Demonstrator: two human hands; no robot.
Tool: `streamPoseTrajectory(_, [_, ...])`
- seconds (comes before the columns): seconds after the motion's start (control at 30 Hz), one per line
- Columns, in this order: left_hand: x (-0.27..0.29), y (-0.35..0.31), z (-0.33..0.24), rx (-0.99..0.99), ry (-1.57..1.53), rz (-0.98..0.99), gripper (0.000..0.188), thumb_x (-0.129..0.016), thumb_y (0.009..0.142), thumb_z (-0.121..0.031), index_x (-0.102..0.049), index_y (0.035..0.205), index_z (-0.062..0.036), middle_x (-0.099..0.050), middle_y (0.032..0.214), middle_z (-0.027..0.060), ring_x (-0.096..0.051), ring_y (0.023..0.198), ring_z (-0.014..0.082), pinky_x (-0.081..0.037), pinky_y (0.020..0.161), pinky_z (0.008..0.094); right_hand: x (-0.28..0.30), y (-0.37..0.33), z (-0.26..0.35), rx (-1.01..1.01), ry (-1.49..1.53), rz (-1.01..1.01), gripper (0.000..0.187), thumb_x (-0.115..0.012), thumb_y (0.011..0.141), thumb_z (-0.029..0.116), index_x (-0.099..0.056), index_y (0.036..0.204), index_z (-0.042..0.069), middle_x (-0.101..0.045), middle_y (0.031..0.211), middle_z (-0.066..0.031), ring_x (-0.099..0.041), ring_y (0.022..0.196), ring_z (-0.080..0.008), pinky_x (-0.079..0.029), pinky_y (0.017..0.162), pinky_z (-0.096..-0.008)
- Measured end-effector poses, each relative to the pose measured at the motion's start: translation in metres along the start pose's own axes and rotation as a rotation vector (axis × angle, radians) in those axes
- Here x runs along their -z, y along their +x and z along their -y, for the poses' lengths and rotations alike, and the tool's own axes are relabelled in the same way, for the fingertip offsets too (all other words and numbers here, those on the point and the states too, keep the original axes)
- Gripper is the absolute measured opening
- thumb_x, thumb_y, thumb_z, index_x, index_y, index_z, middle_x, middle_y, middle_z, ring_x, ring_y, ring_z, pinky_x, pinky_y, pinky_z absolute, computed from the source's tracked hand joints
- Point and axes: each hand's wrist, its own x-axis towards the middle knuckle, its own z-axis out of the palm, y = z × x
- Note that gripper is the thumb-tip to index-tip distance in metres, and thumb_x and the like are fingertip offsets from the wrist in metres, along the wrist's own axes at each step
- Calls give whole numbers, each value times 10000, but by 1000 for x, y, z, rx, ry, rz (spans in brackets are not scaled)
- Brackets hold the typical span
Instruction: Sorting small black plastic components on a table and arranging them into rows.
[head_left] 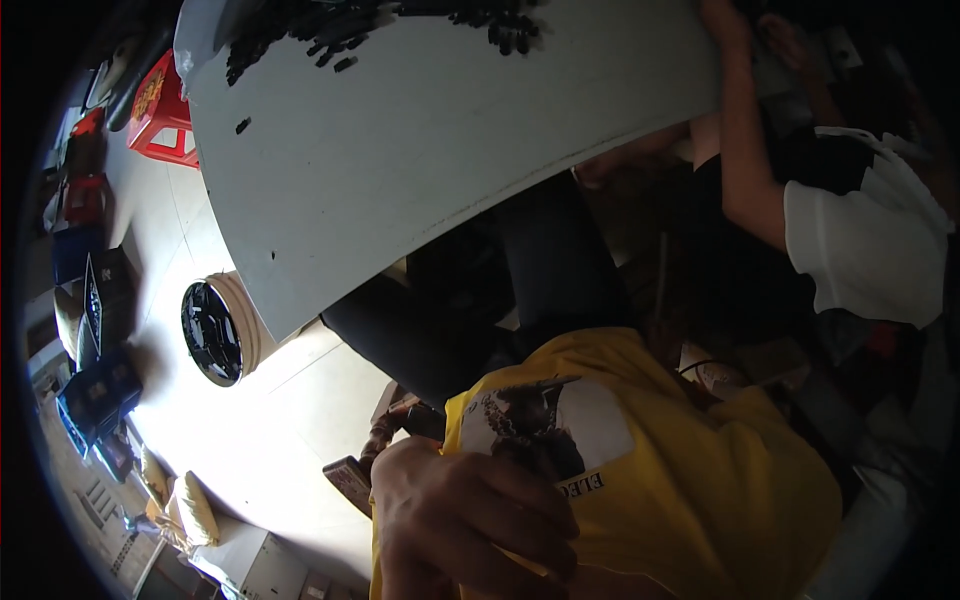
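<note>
My left hand (455, 510) is in front of my yellow shirt (700, 470), low in the view. Its back faces up, and its fingers are bent and close together, pointing right. Whatever lies under the fingers is hidden. A strip of bare skin shows at the lower edge beside it, perhaps my other arm; my right hand itself does not show. Ahead of me is a pale grey table (400, 170), and neither hand is seen touching it. Many small black pieces (340, 30) are spread along its far part, with a single black piece (243, 126) lying apart.
Left of the table, a round tub (250, 335) on the floor holds glossy black pieces. A red plastic stool (165, 115) stands beyond it. At the right, a person in a white-and-black top (870, 230) rests an arm at the table. Dark blue containers (100, 395) line the left.
</note>
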Motion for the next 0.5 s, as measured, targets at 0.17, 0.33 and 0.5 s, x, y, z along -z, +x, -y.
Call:
streamPoseTrajectory(0.17, [3,2,-1,0,61,77,422,-503,943,-144,-507,1293,-380,-665,900,89,-661,687,198,-525,631,325,-8,3,8,194,-139,-158,272,-513,923,169,-592,1150,41,-603,1044,-111,-591,900,-247,-492,809,-340])
streamPoseTrajectory(0.33, [14,25,4,60,-54,141,416,-496,941,-135,-508,1290,-362,-662,894,97,-650,657,197,-520,584,329,2,15,21,338,-280,-299,264,-505,901,87,-608,1141,42,-608,1055,-117,-600,888,-261,-505,788,-339])
streamPoseTrajectory(0.5, [18,48,5,111,-73,112,400,-492,951,-149,-507,1290,-362,-664,888,100,-646,651,199,-512,574,329,19,46,125,468,73,-210,275,-480,899,15,-587,1152,9,-604,1004,-127,-597,862,-218,-488,746,-314])
